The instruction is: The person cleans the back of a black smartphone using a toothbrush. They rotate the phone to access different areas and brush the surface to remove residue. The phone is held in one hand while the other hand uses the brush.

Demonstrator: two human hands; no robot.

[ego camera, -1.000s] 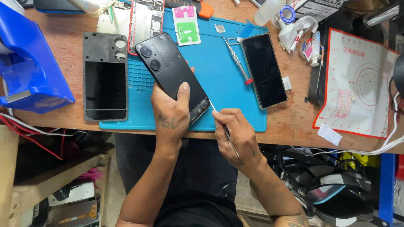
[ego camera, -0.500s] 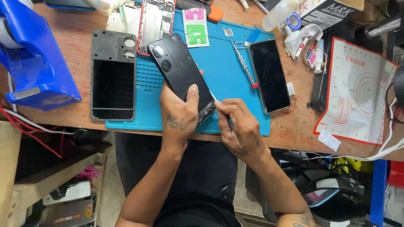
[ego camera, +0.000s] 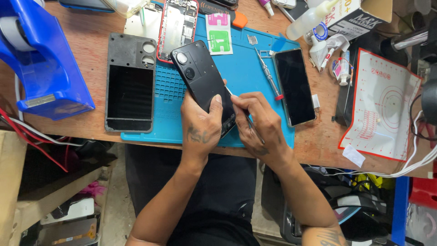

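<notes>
Your left hand (ego camera: 200, 125) is clamped over the lower end of a black phone (ego camera: 200, 82), which lies back-up and tilted on the blue mat (ego camera: 246, 68), its camera end pointing toward eleven o'clock; your thumb lies across the back and your fingers curl around the edge. Your right hand (ego camera: 257, 123) sits just at three o'clock of it, pinched like a pen grip around a thin pick tool (ego camera: 248, 120), whose pale tip touches the phone's right edge where the two hands meet. At nine o'clock of the phone, partly on the mat and partly on the wooden bench (ego camera: 91, 130), lies a dark grey frame (ego camera: 129, 82) with two round holes at its top. At twelve o'clock an opened phone with a red rim (ego camera: 177, 27) shows its insides, and beside it lies a pink and green sticker sheet (ego camera: 218, 32). At two o'clock a small screwdriver with a red end (ego camera: 268, 77) lies on the mat, with a second phone (ego camera: 295, 86) face-up just beyond it, its dark screen overhanging the mat's edge. Farther toward three o'clock is a white mat with a red border (ego camera: 382, 105), and at ten o'clock a blue plastic bin (ego camera: 41, 59) stands on the bench.
</notes>
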